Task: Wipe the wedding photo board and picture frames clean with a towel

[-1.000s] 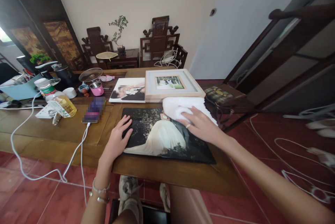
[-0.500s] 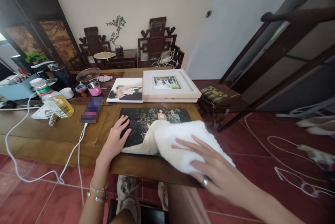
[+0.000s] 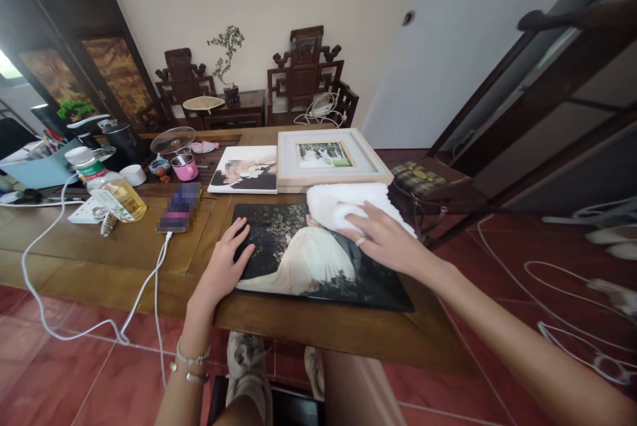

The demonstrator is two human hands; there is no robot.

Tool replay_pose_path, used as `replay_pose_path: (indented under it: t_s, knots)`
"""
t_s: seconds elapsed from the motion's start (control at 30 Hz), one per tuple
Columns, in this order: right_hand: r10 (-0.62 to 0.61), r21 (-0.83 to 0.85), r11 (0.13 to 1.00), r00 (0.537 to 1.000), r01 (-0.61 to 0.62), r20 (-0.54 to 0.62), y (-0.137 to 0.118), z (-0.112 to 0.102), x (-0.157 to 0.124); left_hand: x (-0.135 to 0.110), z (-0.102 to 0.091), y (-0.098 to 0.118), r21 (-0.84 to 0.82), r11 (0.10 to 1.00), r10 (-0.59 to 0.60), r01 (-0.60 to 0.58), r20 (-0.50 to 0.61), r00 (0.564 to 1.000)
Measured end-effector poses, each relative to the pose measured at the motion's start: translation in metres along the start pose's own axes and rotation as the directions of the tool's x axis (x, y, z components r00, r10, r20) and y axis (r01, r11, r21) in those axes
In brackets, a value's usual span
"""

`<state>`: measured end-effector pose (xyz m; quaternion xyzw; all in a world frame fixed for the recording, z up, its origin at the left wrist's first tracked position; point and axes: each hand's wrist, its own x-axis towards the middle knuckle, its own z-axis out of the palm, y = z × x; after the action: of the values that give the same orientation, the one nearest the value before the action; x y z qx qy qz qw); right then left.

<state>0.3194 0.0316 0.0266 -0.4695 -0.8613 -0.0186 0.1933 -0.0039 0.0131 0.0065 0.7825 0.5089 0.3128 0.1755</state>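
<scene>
A dark, glossy wedding photo panel lies flat near the table's front edge. My left hand rests on its left edge, fingers stretched and somewhat apart. Over the panel's upper right part, my right hand presses a white fluffy towel, with a fold bunched under the fingers. The towel hides the heads of the pictured couple and hangs past the panel's far edge. Just behind are a white-edged photo print and a pale wooden picture frame with a smaller photo in it.
On the table's left stand a bottle of yellow liquid, a phone on a white charging cable, a pink cup and a blue box. A chair with a plaid bag is at the right.
My right hand has moved the towel away from me, from the panel's lower right to its upper right, uncovering the lower right corner. My left hand keeps its place on the panel.
</scene>
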Motion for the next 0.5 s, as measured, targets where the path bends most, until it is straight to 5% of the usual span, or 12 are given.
replay_pose_path:
  t_s: [0.33, 0.5]
  knots:
    - [-0.325, 0.121, 0.939, 0.946, 0.323, -0.002, -0.075, -0.018, -0.091, 0.000, 0.001, 0.000, 0.004, 1.000, -0.018, 0.018, 0.010, 1.000]
    - [-0.382, 0.181, 0.910, 0.924, 0.372, 0.018, -0.080, -0.021, -0.089, 0.001, -0.001, 0.000, 0.004, 1.000, -0.012, 0.012, 0.022, 1.000]
